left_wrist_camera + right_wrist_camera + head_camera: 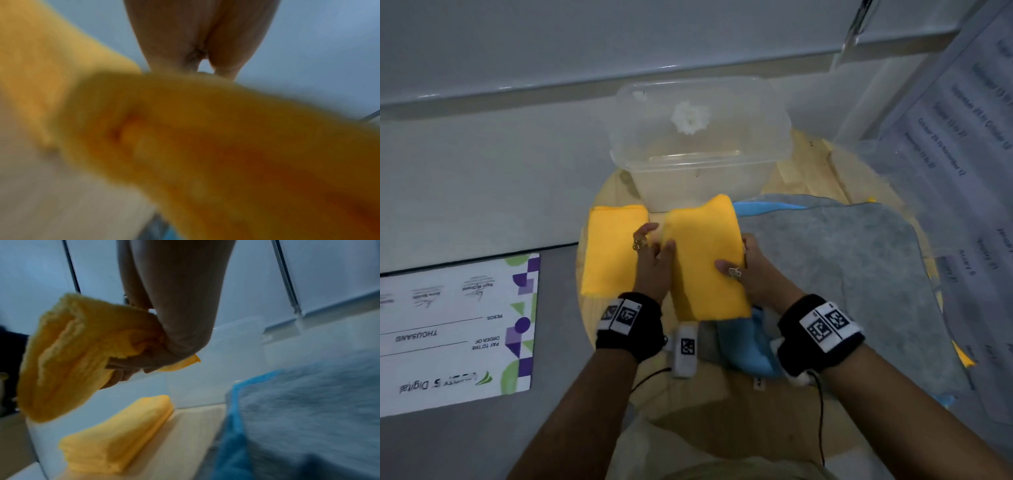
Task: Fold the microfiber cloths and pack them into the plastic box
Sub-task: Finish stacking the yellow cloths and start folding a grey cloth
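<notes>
Both hands hold a folded yellow cloth (pixel 705 260) above the round wooden table (pixel 688 397), just in front of the clear plastic box (pixel 702 144). My left hand (pixel 654 250) grips the cloth's left edge with the thumb on top. My right hand (pixel 743 270) pinches its right edge, and the right wrist view shows the fingers curled round the bunched cloth (pixel 78 356). A second folded yellow cloth (pixel 613 250) lies flat on the table to the left (pixel 119 434). The left wrist view is blurred, filled by the held cloth (pixel 205 146).
A grey cloth (pixel 859 274) lies spread over the table's right side on top of a blue cloth (pixel 756 349). A large printed cheque board (pixel 458 329) lies to the left. Printed sheets (pixel 962 154) hang at the right. A white wall ledge runs behind the box.
</notes>
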Demonstrator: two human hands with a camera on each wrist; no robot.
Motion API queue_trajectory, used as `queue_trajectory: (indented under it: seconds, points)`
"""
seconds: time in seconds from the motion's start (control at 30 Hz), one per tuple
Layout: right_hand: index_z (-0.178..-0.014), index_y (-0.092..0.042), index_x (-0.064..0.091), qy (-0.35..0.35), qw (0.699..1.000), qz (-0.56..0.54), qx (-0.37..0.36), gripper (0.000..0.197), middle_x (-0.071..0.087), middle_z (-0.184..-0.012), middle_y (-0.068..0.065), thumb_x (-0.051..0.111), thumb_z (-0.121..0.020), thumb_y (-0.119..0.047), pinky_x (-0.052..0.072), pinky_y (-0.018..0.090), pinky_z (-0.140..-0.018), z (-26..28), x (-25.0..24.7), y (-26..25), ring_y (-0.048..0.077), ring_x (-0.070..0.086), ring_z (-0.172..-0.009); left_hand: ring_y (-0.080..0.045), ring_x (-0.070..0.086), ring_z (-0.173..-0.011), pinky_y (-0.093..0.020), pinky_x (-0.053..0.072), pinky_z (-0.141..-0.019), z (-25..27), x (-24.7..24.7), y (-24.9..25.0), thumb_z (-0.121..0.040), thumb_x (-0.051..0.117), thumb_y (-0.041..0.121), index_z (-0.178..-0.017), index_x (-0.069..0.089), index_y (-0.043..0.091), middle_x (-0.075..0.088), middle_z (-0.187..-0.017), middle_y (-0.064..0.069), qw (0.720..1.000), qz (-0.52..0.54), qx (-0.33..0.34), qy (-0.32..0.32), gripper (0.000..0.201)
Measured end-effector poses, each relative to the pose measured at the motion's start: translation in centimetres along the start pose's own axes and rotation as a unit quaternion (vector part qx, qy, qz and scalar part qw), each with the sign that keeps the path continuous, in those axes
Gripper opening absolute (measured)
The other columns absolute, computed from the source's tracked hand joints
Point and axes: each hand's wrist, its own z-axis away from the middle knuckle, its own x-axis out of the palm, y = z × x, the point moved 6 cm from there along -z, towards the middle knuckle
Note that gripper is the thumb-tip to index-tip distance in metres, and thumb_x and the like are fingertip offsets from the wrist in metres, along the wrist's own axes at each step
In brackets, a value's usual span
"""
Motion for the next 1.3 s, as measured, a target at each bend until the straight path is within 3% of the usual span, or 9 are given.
queue_trajectory:
  seconds: [0.07, 0.13, 0.3, 0.57, 0.97, 1.1, 1.17, 1.23, 1.3]
  points:
    - [-0.144, -0.017, 0.002, -0.038, 0.999, 0.010, -0.034, 0.084, 0.028, -0.145, 0.008, 0.063, -0.086, -0.009, 0.042, 0.040, -0.099, -2.4, 2.3, -1.2, 0.027, 0.041, -0.126, -0.022, 0.052, -0.090, -0.034, 0.039, -0.078, -1.7, -3.2, 2.5, -0.098, 0.043, 0.016, -0.105, 0.047, 0.030, 0.054, -0.092, -0.002, 0.997, -0.051, 0.063, 0.019, 0.017]
    - [-0.145, -0.015, -0.006, -0.056, 0.995, 0.018, -0.078, 0.095, 0.015, -0.152, 0.011, 0.065, -0.083, -0.002, 0.037, 0.037, -0.101, -4.8, 4.7, -2.2, 0.028, 0.033, -0.134, -0.020, 0.048, -0.108, -0.030, 0.039, -0.088, -3.5, -5.9, 3.3, -0.094, 0.051, 0.017, -0.117, 0.052, 0.027, 0.050, -0.117, 0.003, 0.995, -0.089, 0.037, -0.016, 0.025]
    - [-0.147, -0.019, -0.011, -0.066, 0.989, 0.057, -0.120, 0.098, -0.004, -0.157, 0.008, 0.064, -0.085, -0.005, 0.024, 0.047, -0.114, -9.4, 9.9, -2.5, 0.028, 0.012, -0.144, -0.026, 0.038, -0.131, -0.046, 0.038, -0.107, -6.8, -11.0, 1.4, -0.081, 0.070, 0.023, -0.145, 0.020, 0.036, 0.026, -0.151, -0.004, 0.941, -0.304, -0.020, -0.146, 0.083]
    - [-0.146, -0.025, -0.017, -0.053, 0.995, 0.089, -0.004, 0.096, -0.004, -0.158, 0.010, 0.060, -0.090, -0.016, 0.025, 0.047, -0.112, -12.3, 14.2, 1.8, 0.032, 0.015, -0.143, -0.032, 0.021, -0.141, -0.042, 0.024, -0.113, -8.8, -12.5, -5.3, -0.086, 0.064, 0.021, -0.149, -0.001, 0.017, 0.009, -0.156, -0.013, 0.885, -0.422, -0.072, -0.182, 0.091]
    - [-0.150, -0.020, 0.007, 0.022, 0.990, 0.141, -0.004, 0.071, 0.013, -0.155, 0.014, 0.052, -0.095, -0.019, 0.023, 0.036, -0.111, -13.0, 14.9, 1.5, 0.027, 0.016, -0.142, -0.033, 0.018, -0.141, -0.044, 0.021, -0.115, -8.9, -14.2, -5.6, -0.086, 0.061, 0.008, -0.148, 0.008, 0.013, 0.008, -0.154, -0.015, 0.928, -0.348, 0.018, -0.128, 0.082]
    - [-0.150, -0.026, 0.005, 0.010, 0.987, 0.153, 0.045, 0.070, 0.009, -0.155, 0.021, 0.050, -0.096, -0.022, 0.025, 0.040, -0.111, -13.5, 15.5, 2.8, 0.031, 0.011, -0.144, -0.037, 0.014, -0.141, -0.045, 0.022, -0.113, -9.3, -14.2, -7.4, -0.089, 0.058, 0.030, -0.149, 0.006, 0.021, -0.011, -0.157, -0.010, 0.843, -0.514, -0.016, -0.156, 0.080]
    - [-0.150, -0.026, 0.005, 0.023, 0.978, 0.201, 0.044, 0.069, 0.003, -0.156, 0.021, 0.049, -0.097, -0.021, 0.028, 0.040, -0.109, -13.4, 15.4, 2.6, 0.033, 0.014, -0.143, -0.041, 0.015, -0.141, -0.053, 0.029, -0.111, -8.9, -12.9, -5.9, -0.090, 0.051, 0.034, -0.149, 0.011, 0.020, -0.007, -0.157, -0.012, 0.791, -0.587, 0.082, -0.151, 0.072]
    - [-0.150, -0.024, 0.002, 0.057, 0.937, 0.343, -0.005, 0.068, -0.008, -0.158, 0.013, 0.045, -0.097, -0.020, 0.027, 0.043, -0.110, -12.9, 15.1, 1.6, 0.034, 0.011, -0.144, -0.039, 0.014, -0.143, -0.061, 0.030, -0.107, -8.1, -11.0, -5.3, -0.090, 0.040, 0.029, -0.148, 0.014, 0.017, 0.004, -0.158, -0.012, 0.726, -0.638, 0.157, -0.203, 0.065]
    - [-0.150, -0.020, -0.001, 0.004, 0.875, 0.474, -0.100, 0.066, -0.013, -0.158, 0.003, 0.040, -0.098, -0.022, 0.016, 0.047, -0.116, -12.5, 15.9, 0.9, 0.029, -0.004, -0.146, -0.027, -0.010, -0.146, -0.062, 0.014, -0.112, -7.8, -11.0, -6.6, -0.095, 0.038, 0.035, -0.149, -0.004, 0.022, -0.013, -0.158, 0.001, 0.697, -0.656, 0.094, -0.274, 0.070]
